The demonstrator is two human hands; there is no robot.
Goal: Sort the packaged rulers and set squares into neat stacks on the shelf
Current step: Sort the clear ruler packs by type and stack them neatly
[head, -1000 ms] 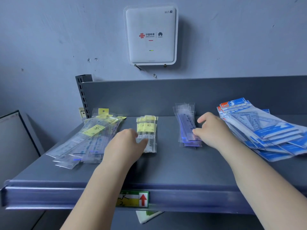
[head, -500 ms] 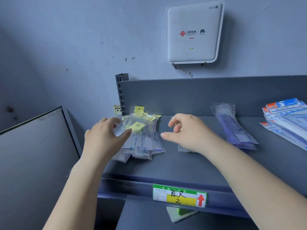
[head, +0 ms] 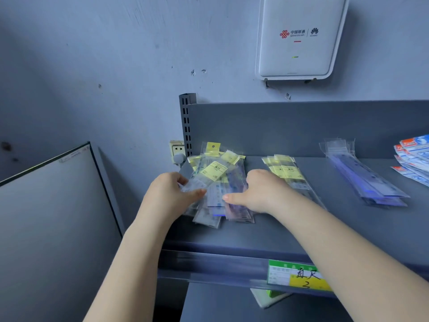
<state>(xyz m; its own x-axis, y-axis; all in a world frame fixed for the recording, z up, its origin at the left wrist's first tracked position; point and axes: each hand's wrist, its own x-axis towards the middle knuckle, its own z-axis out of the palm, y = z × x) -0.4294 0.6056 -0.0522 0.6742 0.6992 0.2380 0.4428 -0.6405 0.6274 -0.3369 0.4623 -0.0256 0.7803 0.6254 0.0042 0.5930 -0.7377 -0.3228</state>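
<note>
A loose pile of clear ruler packets with yellow labels (head: pixel 217 180) lies fanned out at the left end of the grey shelf (head: pixel 290 231). My left hand (head: pixel 170 195) grips the pile's left side, thumb on top. My right hand (head: pixel 258 191) holds its right side, with the thumb lying across the packets. Right of that hand sits a tidier stack of yellow-labelled rulers (head: pixel 286 169), partly hidden by my wrist. Farther right lies a stack of blue rulers in clear sleeves (head: pixel 364 180). Blue and orange set square packs (head: pixel 414 159) lie at the right edge.
The shelf's back panel (head: pixel 301 126) and slotted upright (head: pixel 185 122) close off the rear and left corner. A wall socket (head: pixel 176 151) sits by the upright. A green and yellow price label (head: pixel 299 275) hangs on the front rail. A grey board (head: pixel 46 217) stands at left.
The view has swung left. My left hand has moved off the middle stack and my right hand off the blue rulers; both have closed in on the loose left pile and taken hold of it.
</note>
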